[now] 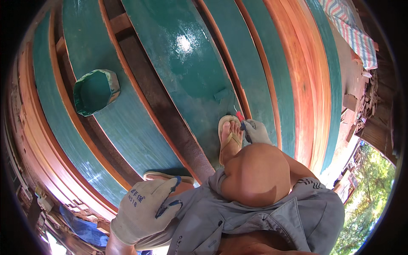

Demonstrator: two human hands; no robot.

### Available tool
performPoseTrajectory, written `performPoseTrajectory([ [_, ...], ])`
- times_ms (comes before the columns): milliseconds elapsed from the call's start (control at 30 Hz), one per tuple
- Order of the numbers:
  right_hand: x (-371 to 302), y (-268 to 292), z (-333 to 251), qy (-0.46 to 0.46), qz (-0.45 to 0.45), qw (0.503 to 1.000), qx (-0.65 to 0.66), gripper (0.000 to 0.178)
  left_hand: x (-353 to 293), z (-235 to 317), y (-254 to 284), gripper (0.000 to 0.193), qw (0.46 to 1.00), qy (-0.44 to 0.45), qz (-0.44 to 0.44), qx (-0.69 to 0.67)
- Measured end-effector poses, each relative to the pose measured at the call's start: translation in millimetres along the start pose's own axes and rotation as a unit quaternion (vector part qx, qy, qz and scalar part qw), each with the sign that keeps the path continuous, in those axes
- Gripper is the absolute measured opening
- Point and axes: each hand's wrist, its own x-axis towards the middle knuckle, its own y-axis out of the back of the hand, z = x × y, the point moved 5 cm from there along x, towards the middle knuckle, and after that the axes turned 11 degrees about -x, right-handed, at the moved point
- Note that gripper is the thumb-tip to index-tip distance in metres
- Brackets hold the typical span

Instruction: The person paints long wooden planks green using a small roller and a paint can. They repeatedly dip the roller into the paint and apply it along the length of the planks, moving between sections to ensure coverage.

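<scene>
My right hand [257, 131], in a pale work glove, is closed on the handle of a small paint roller [240, 115] with a red grip. Its green roller head rests on a wide green-painted plank [187, 63], whose far part shines as if wet. My left hand [146, 208], in a pale glove with dark blue fingertips, hovers or rests by my left knee. Its thumb and fingers are apart with nothing between them. On a plank to the left stands a cut-open, many-sided container [114, 85] with green paint inside.
My sandalled feet [230, 140] stand on the planks. Dark gaps [146, 80] separate several boards with orange-brown edges. Bare reddish timber [308, 80] lies at right, beneath a striped sheet [355, 32] farther back. Blue sheeting [85, 227] and wood scraps lie at lower left.
</scene>
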Motion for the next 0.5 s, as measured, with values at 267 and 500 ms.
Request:
performPoseTrajectory([
  [267,125.3,13.7,-161.9,0.171,-0.017,0.973,0.153,0.034,4.6,-6.0,-2.8,0.054,0.999,0.022,0.027,0.001],
  [500,168.4,6.5,-193.8,0.48,0.247,0.8,-0.26,0.039,31.5,-2.5,0.5,0.048,0.999,0.034,0.013,0.025],
])
